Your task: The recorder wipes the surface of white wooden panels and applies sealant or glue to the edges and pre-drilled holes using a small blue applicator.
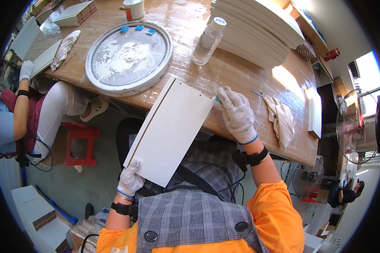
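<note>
A white board (169, 130) with a groove along its left side and small holes at its far end lies tilted across my lap and the table's front edge. My left hand (131, 180), in a white knit glove, is closed on its near left corner. Beside its far right corner, my gloved right hand (236, 111) has its fingers pressed together around a small blue piece, mostly hidden by the fingers. Ahead is a round grey lid (101, 76) smeared with white paste (133, 52); several blue pieces (139, 28) sit on its far rim.
A clear bottle (207, 42) stands before a stack of white boards (253, 33). A cloth (280, 120) and a small metal plate (258, 92) lie right on the table (240, 80). At left a co-worker's gloved hand (26, 70) touches another board. A red stool (81, 143) stands on the floor.
</note>
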A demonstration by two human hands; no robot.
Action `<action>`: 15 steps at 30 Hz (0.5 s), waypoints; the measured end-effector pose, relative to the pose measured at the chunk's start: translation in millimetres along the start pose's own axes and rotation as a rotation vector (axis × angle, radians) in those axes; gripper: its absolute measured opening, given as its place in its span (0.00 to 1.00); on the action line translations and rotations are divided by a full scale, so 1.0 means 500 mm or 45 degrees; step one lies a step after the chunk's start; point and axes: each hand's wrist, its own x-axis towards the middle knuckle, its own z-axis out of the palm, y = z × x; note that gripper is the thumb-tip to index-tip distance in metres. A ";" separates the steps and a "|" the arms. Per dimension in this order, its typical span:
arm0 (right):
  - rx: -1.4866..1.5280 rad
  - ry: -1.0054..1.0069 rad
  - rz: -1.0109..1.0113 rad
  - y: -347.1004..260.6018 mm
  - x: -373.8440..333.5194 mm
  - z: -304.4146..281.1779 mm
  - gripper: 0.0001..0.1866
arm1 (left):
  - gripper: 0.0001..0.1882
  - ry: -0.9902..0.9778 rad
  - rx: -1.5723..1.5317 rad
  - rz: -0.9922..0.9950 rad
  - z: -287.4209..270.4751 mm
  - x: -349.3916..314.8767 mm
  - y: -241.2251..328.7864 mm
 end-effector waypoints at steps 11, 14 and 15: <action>-0.017 0.014 -0.068 0.001 -0.004 0.000 0.26 | 0.26 -0.033 0.011 0.012 -0.006 0.000 -0.002; -0.021 -0.010 -0.023 0.001 -0.004 -0.001 0.26 | 0.27 -0.034 0.016 0.006 -0.003 -0.001 -0.001; -0.009 -0.001 -0.039 -0.002 -0.006 -0.001 0.26 | 0.27 -0.029 0.025 0.012 0.003 -0.001 0.000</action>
